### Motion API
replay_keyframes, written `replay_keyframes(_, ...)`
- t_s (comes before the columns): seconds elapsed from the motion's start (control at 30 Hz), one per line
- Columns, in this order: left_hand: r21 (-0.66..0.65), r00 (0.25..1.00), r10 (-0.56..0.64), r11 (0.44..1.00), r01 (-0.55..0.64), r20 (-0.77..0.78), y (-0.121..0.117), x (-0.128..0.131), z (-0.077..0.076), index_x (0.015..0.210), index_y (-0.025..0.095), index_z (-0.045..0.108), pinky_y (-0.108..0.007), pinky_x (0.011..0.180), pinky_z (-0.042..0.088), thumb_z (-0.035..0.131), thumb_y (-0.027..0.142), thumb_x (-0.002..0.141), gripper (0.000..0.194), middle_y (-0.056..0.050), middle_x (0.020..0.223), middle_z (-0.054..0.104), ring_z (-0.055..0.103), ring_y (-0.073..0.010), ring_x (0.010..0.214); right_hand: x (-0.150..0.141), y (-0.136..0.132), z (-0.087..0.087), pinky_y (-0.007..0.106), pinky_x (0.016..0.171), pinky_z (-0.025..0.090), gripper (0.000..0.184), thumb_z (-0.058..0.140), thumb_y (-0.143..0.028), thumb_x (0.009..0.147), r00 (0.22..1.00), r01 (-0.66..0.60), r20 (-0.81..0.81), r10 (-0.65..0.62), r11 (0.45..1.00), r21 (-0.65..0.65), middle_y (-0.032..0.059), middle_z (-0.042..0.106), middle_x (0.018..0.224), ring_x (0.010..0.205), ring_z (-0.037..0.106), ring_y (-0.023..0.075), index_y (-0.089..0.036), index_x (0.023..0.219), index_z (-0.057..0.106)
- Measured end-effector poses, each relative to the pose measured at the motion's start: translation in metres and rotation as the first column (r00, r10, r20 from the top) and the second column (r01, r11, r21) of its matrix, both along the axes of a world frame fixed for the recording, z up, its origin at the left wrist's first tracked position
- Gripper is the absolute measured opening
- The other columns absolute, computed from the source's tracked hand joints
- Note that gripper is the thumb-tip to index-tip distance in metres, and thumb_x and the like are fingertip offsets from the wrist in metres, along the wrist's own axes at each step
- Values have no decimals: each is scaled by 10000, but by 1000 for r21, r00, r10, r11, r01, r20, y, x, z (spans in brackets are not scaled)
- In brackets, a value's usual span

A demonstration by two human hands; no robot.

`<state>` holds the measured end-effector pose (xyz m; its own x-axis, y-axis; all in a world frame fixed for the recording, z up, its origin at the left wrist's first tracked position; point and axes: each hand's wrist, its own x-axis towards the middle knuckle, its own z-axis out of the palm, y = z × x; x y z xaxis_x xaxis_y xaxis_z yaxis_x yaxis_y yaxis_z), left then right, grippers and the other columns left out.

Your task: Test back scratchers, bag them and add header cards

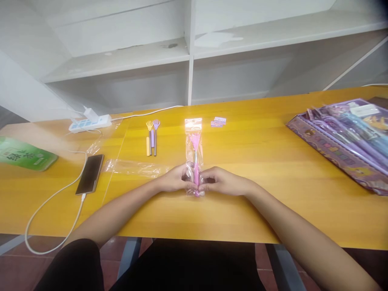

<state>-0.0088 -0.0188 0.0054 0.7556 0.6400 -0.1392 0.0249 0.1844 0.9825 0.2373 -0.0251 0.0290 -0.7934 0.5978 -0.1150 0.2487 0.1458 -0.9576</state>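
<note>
Head view: L hand [176, 178] & R hand [223, 181] pinch a clear bag [194, 126] near its bottom, pink scratcher [196, 165] inside, over mid-counter [257, 139], prob. to steady it btwn them. Loose scratchers [152, 138] (yellow, purple) lie beyond L hand, prob. leaving working room.

Green package [30, 155] — partly beyond the left edge

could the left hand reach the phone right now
Probably yes: the left hand holds the packet, but only a clear wrapper seems to lie between hand and phone.
</note>
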Motion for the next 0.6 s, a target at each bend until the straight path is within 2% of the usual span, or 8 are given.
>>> replay_keyframes(0.1,6,996,-92,996,92,-23,0,-2,6,1186,186,558,-309,780,541,899,418,817,553,-74,985,767,738,-187,852,0,0,1,304,715,479,519,590,-654,1006,999,24,-24,-25,997,-73,21,668,798,733,576,159,-175,904,760)
replay_keyframes(0.17,33,982,-158,986,162,-99,0,-3,11,1248,200,553,-292,736,523,900,460,805,621,-53,944,768,724,-179,798,-1,1,-1,297,654,470,575,533,-697,1015,984,174,-31,-177,981,-85,11,610,731,681,553,151,-174,841,694)
replay_keyframes(0.27,193,927,-235,935,298,-293,0,-4,17,1175,201,627,-246,656,455,910,510,773,581,0,825,731,658,-146,709,-3,3,-3,277,564,454,531,594,-728,967,899,422,-79,-430,900,-106,-12,576,734,630,535,140,-199,937,626)
replay_keyframes(0.33,316,893,-241,874,370,-380,-2,-3,19,1070,194,668,-234,636,420,895,523,786,490,16,794,694,610,-130,695,-4,4,-4,259,529,440,511,678,-712,920,858,477,-134,-496,866,-151,-16,593,782,620,526,127,-212,1007,611)
replay_keyframes(0.4,385,894,-203,848,365,-399,-4,-2,18,1011,188,686,-236,635,405,821,542,860,407,17,788,657,570,-123,692,-6,4,-3,244,502,412,496,723,-686,899,842,480,-172,-511,856,-193,-19,596,793,600,505,111,-217,1008,604)
replay_keyframes(0.47,396,941,-93,890,226,-326,-6,-1,14,1018,185,673,-246,666,434,692,549,966,368,1,828,650,577,-131,724,-6,4,-2,240,498,400,481,735,-665,901,847,461,-183,-500,861,-217,-24,588,771,587,494,103,-213,994,601)
replay_keyframes(0.53,361,982,106,931,-42,-158,-8,1,9,1057,189,616,-267,725,495,605,525,1026,337,-26,938,664,620,-143,787,-6,3,-2,244,508,406,479,745,-654,898,859,436,-181,-478,870,-230,-27,581,761,589,494,101,-208,999,603)
replay_keyframes(0.6,321,945,326,891,-321,40,-7,2,2,1101,206,551,-294,782,548,608,486,1035,293,-55,1080,665,657,-146,841,-7,3,-2,253,529,420,476,751,-647,896,885,392,-169,-433,891,-231,-23,585,778,604,496,103,-202,999,614)
